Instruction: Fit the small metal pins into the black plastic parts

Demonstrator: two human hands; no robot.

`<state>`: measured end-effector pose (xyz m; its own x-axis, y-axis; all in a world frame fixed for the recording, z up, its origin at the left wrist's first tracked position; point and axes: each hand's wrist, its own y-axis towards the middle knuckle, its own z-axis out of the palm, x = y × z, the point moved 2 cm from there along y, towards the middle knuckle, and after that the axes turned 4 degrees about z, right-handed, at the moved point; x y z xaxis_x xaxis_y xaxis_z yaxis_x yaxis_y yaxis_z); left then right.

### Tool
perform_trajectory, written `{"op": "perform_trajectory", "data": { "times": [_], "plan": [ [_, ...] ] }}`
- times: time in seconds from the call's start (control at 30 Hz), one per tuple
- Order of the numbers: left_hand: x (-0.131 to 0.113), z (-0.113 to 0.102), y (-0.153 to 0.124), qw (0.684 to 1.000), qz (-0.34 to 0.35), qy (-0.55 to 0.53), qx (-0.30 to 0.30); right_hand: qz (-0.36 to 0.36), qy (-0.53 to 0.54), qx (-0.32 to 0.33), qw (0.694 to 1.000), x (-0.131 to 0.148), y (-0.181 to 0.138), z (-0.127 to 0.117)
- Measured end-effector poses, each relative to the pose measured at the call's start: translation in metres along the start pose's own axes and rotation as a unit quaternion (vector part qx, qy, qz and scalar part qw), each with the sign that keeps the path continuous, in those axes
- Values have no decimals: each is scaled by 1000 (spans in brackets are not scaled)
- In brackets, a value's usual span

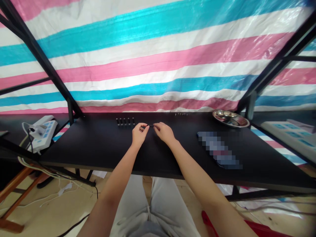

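Near the middle of the black table, my left hand (139, 134) is closed in a pinch on one end of a small dark rod (151, 125). The rod's other end sits between the pinched fingers of my right hand (165, 132). My fingers hide both ends, and its exact kind is too small to make out. Left of my left hand, several short black cylinders with silvery ends (125, 121) stand in a row. Beyond my right hand, several tiny light-coloured pieces (181, 114) lie along the table's back edge.
A shiny round metal plate (230, 118) rests at the table's back right. In front of it lies a blurred-out bluish item (219, 151). White power strips (45, 135) with cables are at the far left. Black frame posts (49, 69) and a striped tarp (148, 62) bound the back.
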<state>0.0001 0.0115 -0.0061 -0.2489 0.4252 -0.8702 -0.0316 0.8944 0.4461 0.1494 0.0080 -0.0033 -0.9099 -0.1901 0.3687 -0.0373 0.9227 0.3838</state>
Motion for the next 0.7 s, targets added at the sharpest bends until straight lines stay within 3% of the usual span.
{"op": "perform_trajectory", "data": {
  "times": [0.4,0.7],
  "plan": [
    [0,3,0,997,-29,-45,49,-42,46,-8,998,2,0,7],
    [4,0,1,997,-35,-56,31,-20,103,-6,994,8,-1,11]
  ]
}}
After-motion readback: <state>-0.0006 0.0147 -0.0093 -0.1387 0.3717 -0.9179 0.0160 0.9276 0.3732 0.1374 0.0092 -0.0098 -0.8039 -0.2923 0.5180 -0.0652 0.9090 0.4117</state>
